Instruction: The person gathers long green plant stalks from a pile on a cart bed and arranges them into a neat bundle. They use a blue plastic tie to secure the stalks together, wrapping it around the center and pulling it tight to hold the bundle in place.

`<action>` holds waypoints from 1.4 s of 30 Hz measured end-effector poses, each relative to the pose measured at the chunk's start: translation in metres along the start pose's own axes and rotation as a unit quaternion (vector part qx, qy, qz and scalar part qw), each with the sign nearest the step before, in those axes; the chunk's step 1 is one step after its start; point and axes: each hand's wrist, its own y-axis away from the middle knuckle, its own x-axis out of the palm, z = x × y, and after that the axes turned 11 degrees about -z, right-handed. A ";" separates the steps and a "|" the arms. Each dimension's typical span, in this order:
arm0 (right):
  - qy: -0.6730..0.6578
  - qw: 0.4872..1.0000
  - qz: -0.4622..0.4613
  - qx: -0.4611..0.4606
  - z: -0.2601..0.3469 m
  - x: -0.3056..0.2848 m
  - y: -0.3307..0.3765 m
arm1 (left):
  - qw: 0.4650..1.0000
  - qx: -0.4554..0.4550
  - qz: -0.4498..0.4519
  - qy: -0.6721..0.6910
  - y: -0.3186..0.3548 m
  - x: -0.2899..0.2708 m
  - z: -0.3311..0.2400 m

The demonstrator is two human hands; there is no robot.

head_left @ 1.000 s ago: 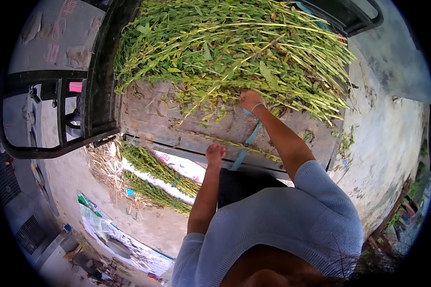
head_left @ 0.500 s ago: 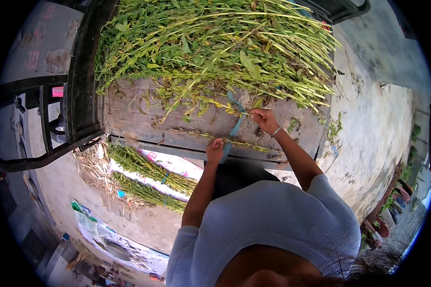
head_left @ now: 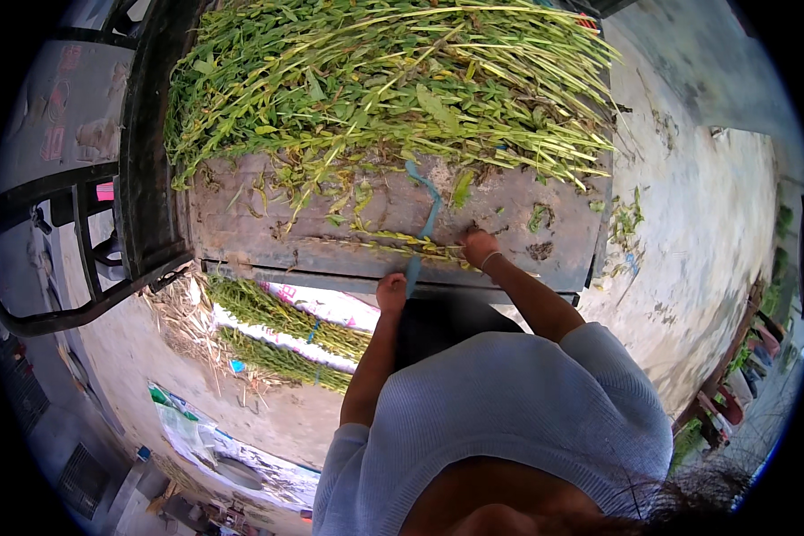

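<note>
A blue-green strip (head_left: 431, 214) lies across the brown metal bed of a cart (head_left: 228, 205), running from the plant pile toward my body. Across it lie a few thin green-yellow stalks (head_left: 393, 237) with leaves or pods. My right hand (head_left: 480, 246) is closed at the right end of these stalks, low over the bed, its fingertips partly hidden. Beside the strip's near end, at the bed's front edge, my left hand (head_left: 391, 293) has its fingers curled together. What they hold, if anything, does not show. Beyond both hands spreads a large pile of cut leafy plants (head_left: 375, 89).
A black metal frame (head_left: 147, 134) with a bent rail bounds the bed on the left. Below it, tied bundles of green stalks (head_left: 272, 353) lie on white sheeting beside dry straw (head_left: 183, 313). Concrete floor (head_left: 679, 241) extends to the right, with leaf scraps near the bed.
My right hand has come down toward me, bringing its stalk beside the others over the strip. My left hand has shifted slightly left and nearer my body.
</note>
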 end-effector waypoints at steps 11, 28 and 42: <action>-0.154 0.929 -0.330 -0.067 -0.024 -0.138 -0.045 | 0.999 -0.020 -0.008 -0.044 0.011 -0.022 0.000; 0.238 0.930 -0.245 -0.137 0.054 -0.320 -0.241 | 0.929 -0.237 -0.007 0.284 0.007 -0.116 -0.058; -0.151 0.690 -0.632 -0.318 0.065 -0.531 -0.102 | 0.956 -0.057 0.064 0.281 -0.044 -0.094 -0.079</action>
